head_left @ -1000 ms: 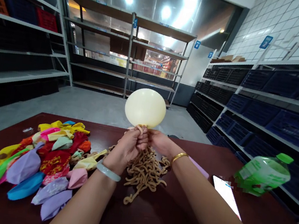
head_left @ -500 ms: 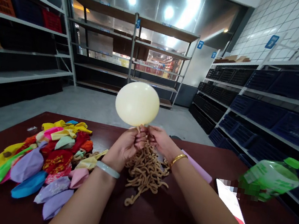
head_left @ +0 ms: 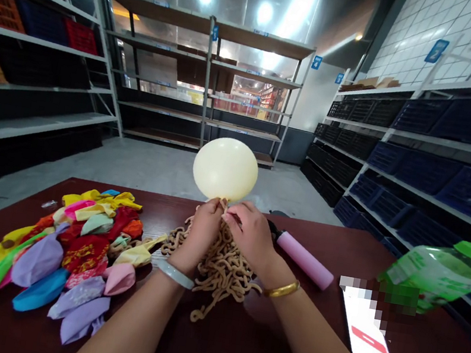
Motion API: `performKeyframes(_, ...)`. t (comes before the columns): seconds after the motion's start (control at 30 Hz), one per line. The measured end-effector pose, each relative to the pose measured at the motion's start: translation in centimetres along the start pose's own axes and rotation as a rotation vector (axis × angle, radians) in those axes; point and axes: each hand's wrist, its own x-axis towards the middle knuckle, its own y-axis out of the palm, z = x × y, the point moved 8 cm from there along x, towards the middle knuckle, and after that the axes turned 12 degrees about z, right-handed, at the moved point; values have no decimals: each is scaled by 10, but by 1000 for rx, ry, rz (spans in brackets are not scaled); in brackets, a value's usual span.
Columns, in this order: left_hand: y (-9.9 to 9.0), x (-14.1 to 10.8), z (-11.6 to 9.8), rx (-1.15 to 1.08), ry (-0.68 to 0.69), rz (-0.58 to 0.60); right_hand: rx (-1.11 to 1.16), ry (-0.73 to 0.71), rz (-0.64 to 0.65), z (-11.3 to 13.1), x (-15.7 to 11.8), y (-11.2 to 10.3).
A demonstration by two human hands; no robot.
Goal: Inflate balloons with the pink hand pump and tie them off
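The inflated cream balloon is positioned directly above and just beyond the fingertips of both hands, with its body upward and its neck downward. The left hand is closed around the neck, thumb uppermost. The right hand meets it from the opposite side, fingers bent, with thumb and forefinger at a thin tan strip below the balloon; whether these fingers pinch the strip cannot be determined. A pale bangle encircles the left wrist; a gold bangle encircles the right.

Below the hands, and partly covered by them, a tangled pile of tan cords rests on the dark red bench. One curled cord extends from the pile toward the person. To the left of the left hand lies a heap of limp, multicoloured balloons, including yellow, green, blue, lilac, pink and red pieces. A small clear object lies beyond the heap.

To the right of the right hand, just beside it, lies a pink cylinder with a dark end. Farther right are a phone with its screen lit and a green-capped bottle. Well beyond the hands stands a metal shelving unit; racks with dark crates stand farther right
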Motion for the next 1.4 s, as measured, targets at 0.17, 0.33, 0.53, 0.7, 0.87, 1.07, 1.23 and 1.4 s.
performKeyframes(0.17, 12, -5, -4, 115, 68, 41, 203, -154, 16, 2, -7, -5)
performKeyframes(0.33, 22, -10, -4, 6, 22, 47, 396, -54, -25, -19, -10, -8)
performKeyframes(0.53, 28, -14, -16, 181, 60, 80, 452, 95, -114, -38, -13, -4)
performKeyframes(0.7, 25, -20, -32, 411, 151, 29, 401, 155, -159, -43, -15, -12)
performKeyframes(0.87, 26, -23, -38, 446, 170, 18, 223, 128, -109, -34, -13, -16)
performKeyframes(1.07, 27, -19, -32, 358, 113, 27, -85, 125, -96, -25, -15, -10)
performKeyframes(1.23, 33, -14, -22, 373, 84, 93, -238, 152, -96, -20, -19, -7)
performKeyframes(1.4, 28, -15, -26, 387, 71, 43, -33, 168, -173, -27, -20, -11)
